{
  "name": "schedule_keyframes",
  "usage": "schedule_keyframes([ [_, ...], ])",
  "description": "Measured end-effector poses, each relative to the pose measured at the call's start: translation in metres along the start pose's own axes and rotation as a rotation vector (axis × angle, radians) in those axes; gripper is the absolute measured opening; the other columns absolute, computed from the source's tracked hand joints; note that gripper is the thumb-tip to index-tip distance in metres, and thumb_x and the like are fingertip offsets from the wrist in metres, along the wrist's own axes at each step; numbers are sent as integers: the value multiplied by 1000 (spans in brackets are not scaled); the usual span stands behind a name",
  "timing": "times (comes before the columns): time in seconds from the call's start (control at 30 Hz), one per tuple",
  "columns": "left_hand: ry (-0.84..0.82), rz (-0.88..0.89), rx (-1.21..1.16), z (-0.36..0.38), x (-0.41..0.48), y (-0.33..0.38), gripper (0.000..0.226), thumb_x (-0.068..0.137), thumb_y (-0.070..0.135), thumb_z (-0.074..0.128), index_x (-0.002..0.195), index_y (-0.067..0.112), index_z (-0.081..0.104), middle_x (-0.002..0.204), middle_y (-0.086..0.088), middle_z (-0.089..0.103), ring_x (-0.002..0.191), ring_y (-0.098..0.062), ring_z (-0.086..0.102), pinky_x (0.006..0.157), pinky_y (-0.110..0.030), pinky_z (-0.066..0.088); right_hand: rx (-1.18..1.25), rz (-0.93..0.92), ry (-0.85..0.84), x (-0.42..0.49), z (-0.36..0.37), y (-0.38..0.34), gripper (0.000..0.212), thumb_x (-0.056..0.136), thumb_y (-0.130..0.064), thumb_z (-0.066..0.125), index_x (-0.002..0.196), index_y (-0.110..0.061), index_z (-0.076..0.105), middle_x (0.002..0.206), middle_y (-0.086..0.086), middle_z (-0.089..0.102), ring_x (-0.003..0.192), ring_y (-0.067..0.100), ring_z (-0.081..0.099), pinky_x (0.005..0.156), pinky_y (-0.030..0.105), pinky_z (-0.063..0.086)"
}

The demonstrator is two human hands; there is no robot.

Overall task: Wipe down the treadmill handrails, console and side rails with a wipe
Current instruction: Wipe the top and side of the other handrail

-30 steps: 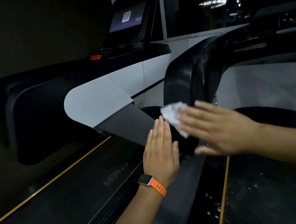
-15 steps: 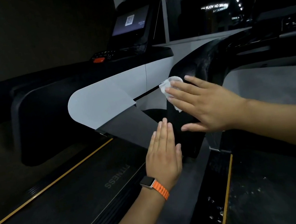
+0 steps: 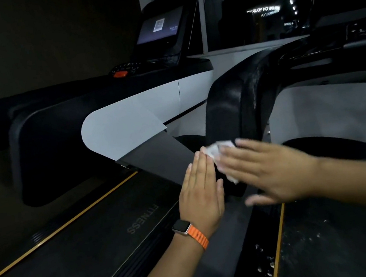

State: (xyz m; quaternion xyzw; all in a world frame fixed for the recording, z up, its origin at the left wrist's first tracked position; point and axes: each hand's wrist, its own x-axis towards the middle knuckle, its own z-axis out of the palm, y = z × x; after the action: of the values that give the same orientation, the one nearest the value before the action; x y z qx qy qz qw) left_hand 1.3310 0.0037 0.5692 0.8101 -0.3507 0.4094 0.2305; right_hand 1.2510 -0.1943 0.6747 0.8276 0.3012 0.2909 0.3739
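A black treadmill handrail (image 3: 227, 109) curves down in the middle of the view to its lower end. My right hand (image 3: 266, 170) lies flat with straight fingers and presses a crumpled white wipe (image 3: 219, 151) against the lower part of that handrail; the hand is motion-blurred. My left hand (image 3: 202, 190), with an orange-strapped watch (image 3: 189, 229) on the wrist, rests flat with straight fingers against the left side of the handrail's lower end, its fingertips close to the wipe. Most of the wipe is hidden under my right fingers.
A second treadmill stands to the left with a lit console screen (image 3: 157, 26), a red stop button (image 3: 120, 74) and a white side panel (image 3: 127, 123). Its belt (image 3: 79, 245) runs toward me. The right treadmill's deck (image 3: 338, 245) and console (image 3: 361, 31) lie at right. The room is dim.
My right hand with the wipe slid up the handrail and has come back down to its lower end. My left hand has stayed flat in about the same place.
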Motion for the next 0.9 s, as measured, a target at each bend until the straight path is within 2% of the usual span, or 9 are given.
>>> schedule_keyframes([
  [0.07,2,5,5,1,0,-1,60,104,28,38,156,-1,34,167,-16,26,156,-25,24,124,-44,30,-40,-74,6,-10,3,4,81,108,-66,24,162,-6,30,168,17,29,159,33,18,129,51,11],
  [0.27,1,-5,18,2,0,1,60,106,28,37,159,1,28,169,-13,22,157,-23,19,125,-43,28,-25,299,74,26,-17,60,75,111,-60,22,160,-5,36,167,17,33,158,35,22,128,54,20],
  [0.33,7,0,16,1,0,1,60,105,28,37,159,1,29,169,-14,22,157,-23,19,125,-43,28,10,277,83,14,-7,39,77,109,-62,23,161,-5,33,169,18,28,159,35,17,129,54,18],
  [0.47,20,7,12,1,0,-1,59,105,28,38,157,-1,32,167,-15,26,156,-24,23,125,-43,28,6,13,30,-28,14,-14,79,108,-62,33,164,-7,26,171,15,23,161,31,13,130,51,9],
  [0.53,18,3,-3,2,0,0,59,105,28,38,156,-1,34,167,-15,26,156,-24,23,125,-43,27,-26,-56,29,-31,15,-9,76,109,-60,33,165,-10,25,171,13,23,161,29,13,130,51,8],
  [0.67,5,-7,8,3,0,1,60,105,28,37,158,0,30,168,-14,23,157,-23,20,125,-43,27,-40,174,55,10,-2,40,72,111,-57,21,163,-8,29,169,15,28,160,31,17,130,54,11],
  [0.77,-3,-13,9,3,0,1,61,105,28,37,159,1,28,169,-13,22,157,-22,19,125,-44,28,-29,320,63,31,-12,51,73,111,-57,22,161,-6,35,168,15,31,159,34,20,128,55,16],
  [0.83,4,-8,7,3,0,0,60,105,28,37,158,1,29,168,-14,23,157,-23,20,125,-43,28,-7,276,75,24,-5,33,74,110,-58,24,160,-5,36,168,17,32,159,37,19,128,56,16],
  [0.9,12,-9,3,3,0,0,60,105,28,37,158,0,31,168,-14,24,156,-23,22,125,-42,27,1,137,58,2,8,5,73,110,-57,26,161,-5,33,168,18,32,159,37,17,129,55,13],
])
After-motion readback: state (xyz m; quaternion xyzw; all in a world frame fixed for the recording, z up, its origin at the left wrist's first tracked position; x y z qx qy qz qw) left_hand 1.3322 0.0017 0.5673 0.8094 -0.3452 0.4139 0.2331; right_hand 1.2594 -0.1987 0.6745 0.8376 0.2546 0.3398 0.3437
